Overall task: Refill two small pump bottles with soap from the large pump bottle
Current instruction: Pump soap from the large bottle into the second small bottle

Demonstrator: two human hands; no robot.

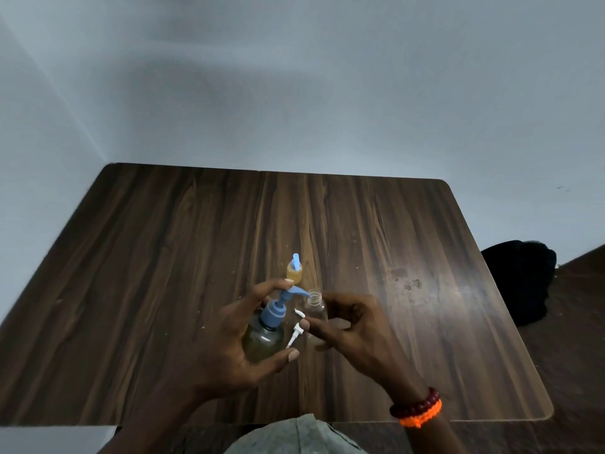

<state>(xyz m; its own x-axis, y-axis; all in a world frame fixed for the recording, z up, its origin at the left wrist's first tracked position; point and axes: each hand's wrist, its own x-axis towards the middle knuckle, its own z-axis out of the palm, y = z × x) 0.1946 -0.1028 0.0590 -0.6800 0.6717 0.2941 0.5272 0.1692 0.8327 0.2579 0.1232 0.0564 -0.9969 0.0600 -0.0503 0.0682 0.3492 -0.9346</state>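
Left hand [229, 335] wraps the large pump bottle [263, 337], fingers curled round its amber-tinted body, thumb low across the front and the forefinger up on top of the blue pump head [289, 293]. The blue spout points right, its tip just over the open threaded neck of the clear small bottle [315, 309]. That small bottle sits in the right hand [347, 326], fingers closed around its body from the right side, the mouth uncovered and just beside the big bottle's collar. Between the two bottles lies a white pump with its dip tube [294, 334], slanting down to the left; whether it rests on the counter [163, 257] or is pinched by a right fingertip I cannot tell. Beyond the hands, a little farther back on the dark wood-grain counter, stands the second small bottle [294, 271], upright, showing yellowish liquid inside and wearing a blue pump top, close behind the left forefinger but apart from it. On the right wrist, a dark red bead bracelet [415, 406] sits against an orange band [422, 417]. Off the counter's right edge, a dark bundle [520, 280] lies on the floor.
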